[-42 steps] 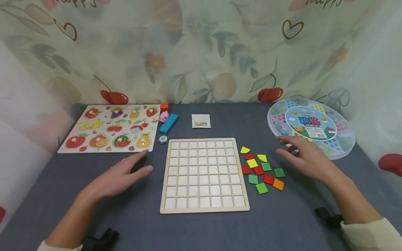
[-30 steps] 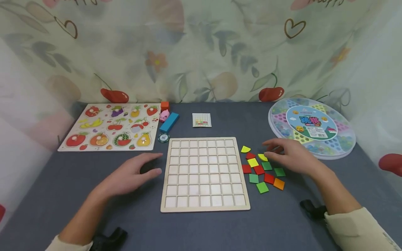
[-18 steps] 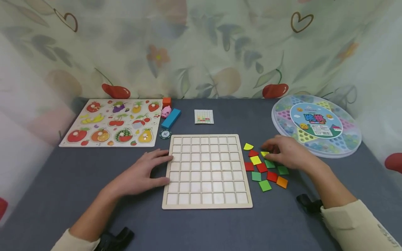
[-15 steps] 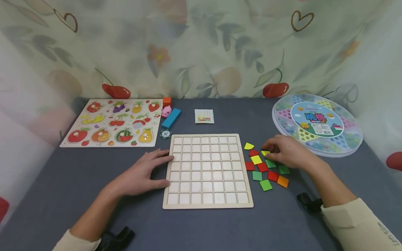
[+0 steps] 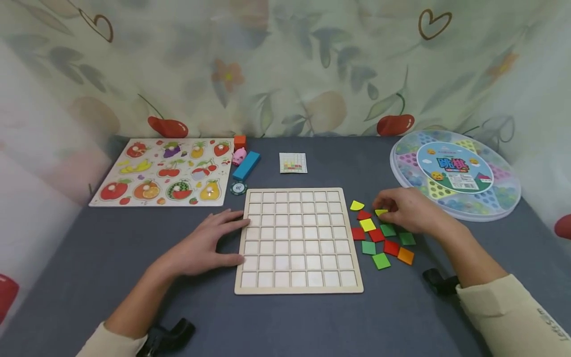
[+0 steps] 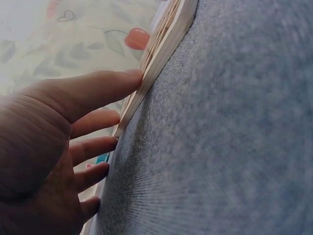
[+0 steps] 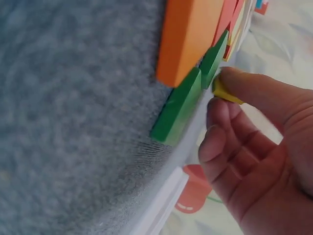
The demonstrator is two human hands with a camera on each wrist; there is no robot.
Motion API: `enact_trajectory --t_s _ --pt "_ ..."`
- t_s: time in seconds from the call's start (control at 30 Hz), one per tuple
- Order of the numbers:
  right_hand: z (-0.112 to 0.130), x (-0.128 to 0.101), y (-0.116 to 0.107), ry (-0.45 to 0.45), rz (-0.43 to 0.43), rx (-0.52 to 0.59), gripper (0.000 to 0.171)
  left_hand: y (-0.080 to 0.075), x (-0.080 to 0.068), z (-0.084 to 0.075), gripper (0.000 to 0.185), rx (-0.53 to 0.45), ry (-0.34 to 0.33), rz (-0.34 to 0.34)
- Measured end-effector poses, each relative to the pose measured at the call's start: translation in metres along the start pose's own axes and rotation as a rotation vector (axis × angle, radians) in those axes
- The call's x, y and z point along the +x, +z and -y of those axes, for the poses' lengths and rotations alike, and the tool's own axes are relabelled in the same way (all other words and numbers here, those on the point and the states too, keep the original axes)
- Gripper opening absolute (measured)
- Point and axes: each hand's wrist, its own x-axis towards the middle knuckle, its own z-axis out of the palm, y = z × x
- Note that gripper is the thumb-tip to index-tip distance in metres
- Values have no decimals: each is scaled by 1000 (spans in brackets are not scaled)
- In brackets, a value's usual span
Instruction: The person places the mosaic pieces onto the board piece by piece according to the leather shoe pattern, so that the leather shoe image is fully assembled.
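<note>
A wooden grid board [image 5: 299, 291] with pale square cells lies flat on the dark cloth. My left hand [image 5: 202, 245] rests at its left edge, fingers spread and fairly straight; in the left wrist view the thumb touches the board's side [image 6: 168, 46]. Right of the board are loose tiles in red, green, yellow and orange. Between thumb and fingers my right hand [image 5: 412, 210] pinches a yellow quarter-round tile [image 5: 380, 212]; the right wrist view shows the yellow tile [image 7: 226, 93] partly covered by the thumb. Near it lie a green tile [image 7: 177, 107] and an orange tile [image 5: 405, 256].
A fruit puzzle board [image 5: 165, 173] lies at the back left, beside a blue block [image 5: 246, 166], a pink pig figure [image 5: 239, 156], an orange-red cube [image 5: 240, 142] and a poker chip [image 5: 238, 188]. A pattern card [image 5: 293, 162] lies at the back. A round game box [image 5: 455, 168] stands back right.
My left hand has moved right to the board's edge. From beside the round box, my right hand has moved left and down to the tiles and taken hold of the yellow tile.
</note>
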Motion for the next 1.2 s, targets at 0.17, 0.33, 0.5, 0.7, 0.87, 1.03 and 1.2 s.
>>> enact_trajectory --t_s 0.17,0.33,0.5,0.7,0.87,1.03,1.2 --pt "5 -2 0 -16 -39 31 20 1 -1 1 79 -2 0 -1" --pt "17 0 -1 -13 -58 93 11 2 -2 2 79 -23 -3 -6" --pt "29 5 -2 -20 -45 177 13 3 -1 3 79 -38 1 -8" --pt "46 15 -3 -53 14 290 18 3 0 3 79 -33 -7 -9" --pt "64 24 -3 -98 42 357 16 2 2 3 79 -30 -3 -9" --pt "84 35 1 -124 57 410 13 2 2 3 79 -29 7 -10" --pt "103 48 9 -137 99 510 12 2 1 3 78 -8 14 -18"
